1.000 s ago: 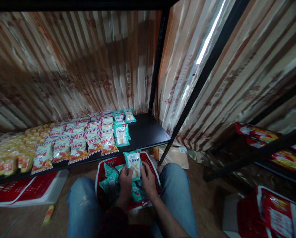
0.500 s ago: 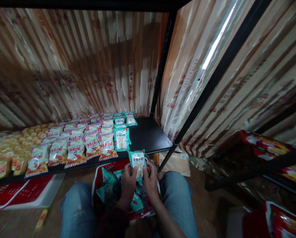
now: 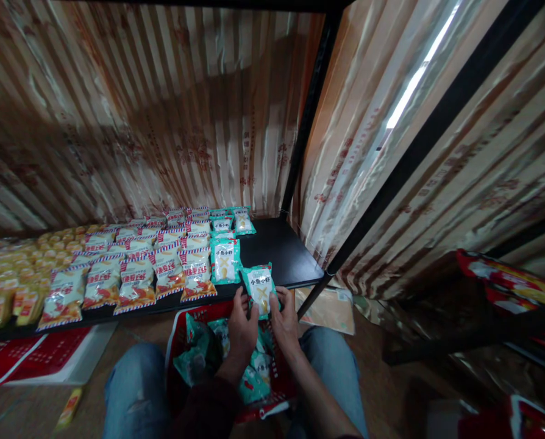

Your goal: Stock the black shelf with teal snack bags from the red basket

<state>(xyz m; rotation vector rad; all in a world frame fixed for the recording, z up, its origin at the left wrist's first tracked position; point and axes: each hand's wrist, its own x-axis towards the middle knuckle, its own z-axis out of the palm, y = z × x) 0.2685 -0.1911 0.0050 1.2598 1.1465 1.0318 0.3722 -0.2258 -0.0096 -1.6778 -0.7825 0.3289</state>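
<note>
A teal and white snack bag (image 3: pixel 260 291) is held up at the front edge of the black shelf, its printed face toward me and tilted a little. My right hand (image 3: pixel 284 323) grips its lower right side, thumb on the front. At the lower left corner, my left hand (image 3: pixel 244 332) has its thumb and curled fingers against the bag. Beneath both hands, between my knees, stands a red basket (image 3: pixel 174 341) with several more teal bags (image 3: pixel 256 381) inside. Just left of the held bag, a matching teal bag (image 3: pixel 225 261) leans at the front of a row on the shelf.
Rows of white and orange snack bags (image 3: pixel 138 280) and yellow packets (image 3: pixel 30 299) fill the shelf's left part. Black shelf posts (image 3: pixel 316 296) rise on the right. Another red basket (image 3: pixel 39 356) sits under the shelf. Cardboard (image 3: pixel 330 308) lies on the floor behind.
Both hands have carried the snack bag up and slightly right, toward the shelf edge. The bag has tilted, and the left hand now sits lower on it. The view has shifted slightly.
</note>
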